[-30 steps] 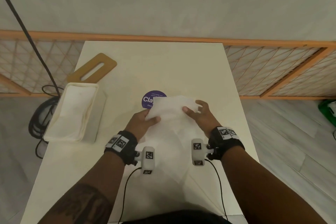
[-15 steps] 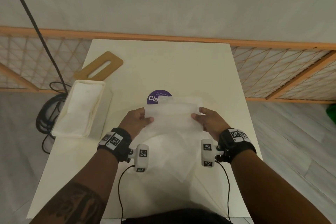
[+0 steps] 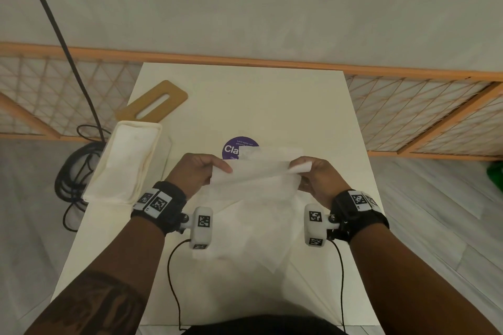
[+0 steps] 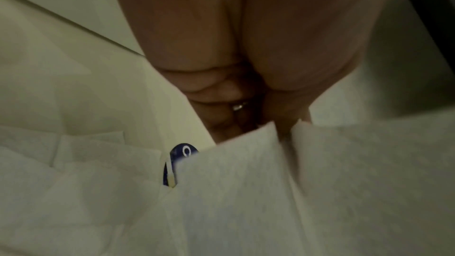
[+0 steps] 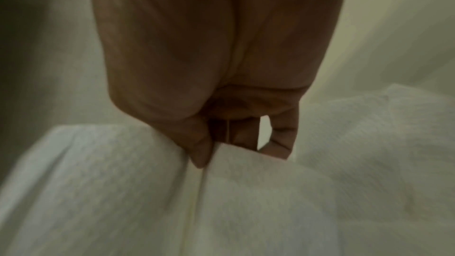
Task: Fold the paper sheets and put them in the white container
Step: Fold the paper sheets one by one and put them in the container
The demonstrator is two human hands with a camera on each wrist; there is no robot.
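Paper sheet now lifted, stretched between pinching left hand and right hand

A cream counter runs from the near edge to a far edge against an orange rail. On its far left corner lies a brown board with a long slot, tilted, one end hanging past the counter's left edge. Near the middle sits a round purple sticker with white lettering, partly covered. Orange lattice panels stand to the left and right beyond the counter. A black cable drops from the upper left to a coil on the grey floor. Something green shows at the right edge.
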